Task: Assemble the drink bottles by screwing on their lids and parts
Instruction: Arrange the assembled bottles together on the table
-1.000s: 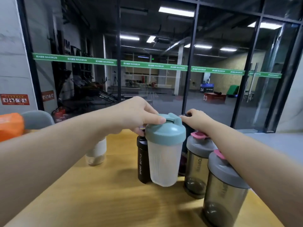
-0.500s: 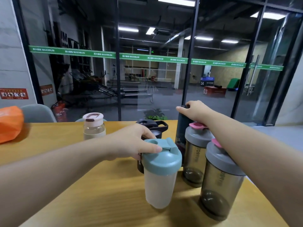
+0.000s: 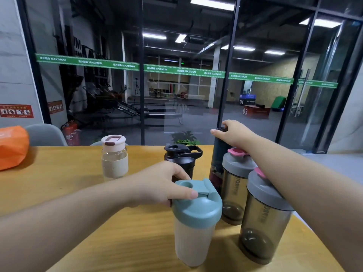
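1. Wooden yellow-brown table: carries all the bottles; an orange crumpled bag sits at its far left edge.
2. Frosted clear shaker bottle with teal screw lid: stands upright near the front of the table, long axis vertical, flip cap on top pointing away from the camera. The left hand lies on the lid's left rim, thumb across the top, fingers curled round the far side, gripping it.
3. Two smoky grey shaker bottles with grey lids and pink flip tabs: nearer one at right front, second just behind it. Both upright, close beside the teal-lidded bottle; the right forearm passes over them.
4. Tall dark patterned bottle: upright behind the grey shakers. The right hand is closed round its cap from above.
5. Black sport bottle with loop-handle lid: upright, just behind the left hand.
6. Small clear glass bottle with cream sleeve and pale pink lid: upright, well left of both hands, untouched.
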